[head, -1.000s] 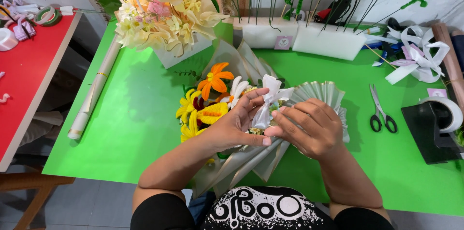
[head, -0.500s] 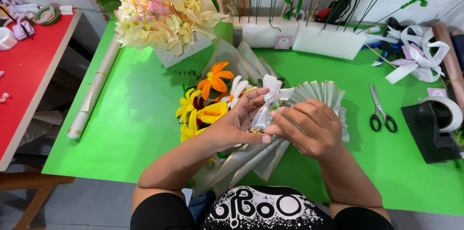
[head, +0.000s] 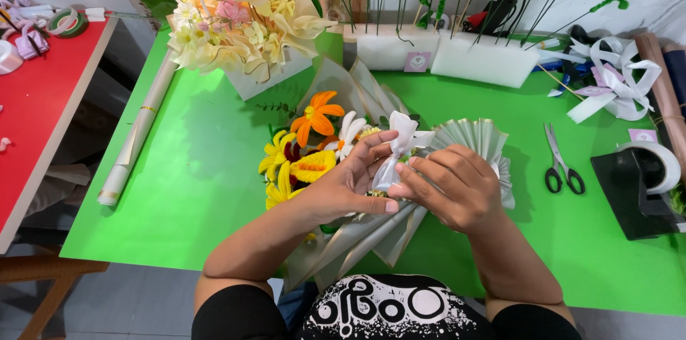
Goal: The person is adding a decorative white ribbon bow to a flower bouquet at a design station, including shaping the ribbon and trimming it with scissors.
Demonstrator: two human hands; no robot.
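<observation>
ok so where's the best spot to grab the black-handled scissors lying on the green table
Probably by the two black handle loops, coming from the near edge of the green table. The black-handled scissors lie flat and closed, loops toward the person and blade tips pointing away, with bare table around them.

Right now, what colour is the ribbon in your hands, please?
White; the ribbon shows best in the head view.

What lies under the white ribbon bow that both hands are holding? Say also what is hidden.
Under the white ribbon bow lies a wrapped bouquet with pleated paper. The left hand and right hand cover the bow's base.
</observation>
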